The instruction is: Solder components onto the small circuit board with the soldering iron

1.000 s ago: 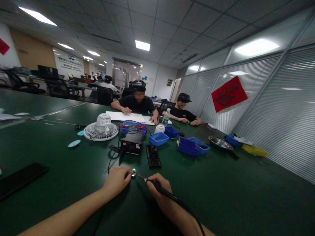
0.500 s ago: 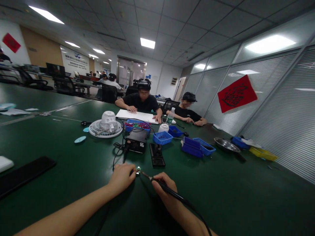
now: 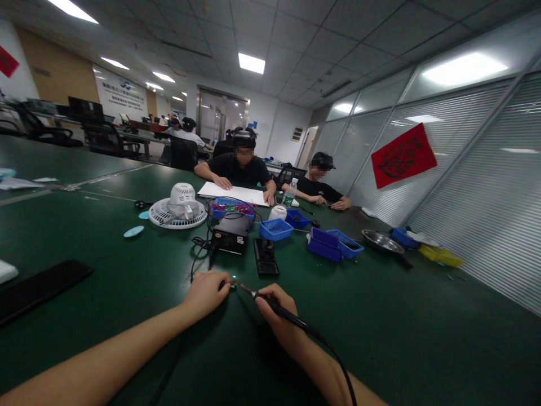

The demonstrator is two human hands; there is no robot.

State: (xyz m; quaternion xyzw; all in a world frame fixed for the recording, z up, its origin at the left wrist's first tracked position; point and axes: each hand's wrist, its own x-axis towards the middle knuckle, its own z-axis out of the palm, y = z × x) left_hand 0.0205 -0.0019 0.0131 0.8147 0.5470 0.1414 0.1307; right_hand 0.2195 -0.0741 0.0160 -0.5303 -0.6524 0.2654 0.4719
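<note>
My left hand (image 3: 208, 294) rests low over the green table, its fingers pinched on a small circuit board (image 3: 233, 281). Part of the board is hidden by the fingertips, and its details are too small to make out. In my right hand (image 3: 279, 311) is a soldering iron (image 3: 287, 317), held like a pen, with its cord trailing down past my forearm. The iron's tip points left and is at or very near the board; contact cannot be made out. Just beyond my hands stand a black soldering station (image 3: 230, 234) and a black iron stand (image 3: 266, 259).
Farther back are a white fan (image 3: 180, 208), a blue tray of coloured wires (image 3: 232, 208), blue bins (image 3: 275, 229) and a plastic bottle (image 3: 289, 193). A metal bowl (image 3: 382, 241) and a yellow tray (image 3: 442, 255) lie right. Two people sit across the table.
The whole view has shifted, so the scene sits slightly higher and further left. Both hands keep their grips, and the iron's tip stays close beside the board.
</note>
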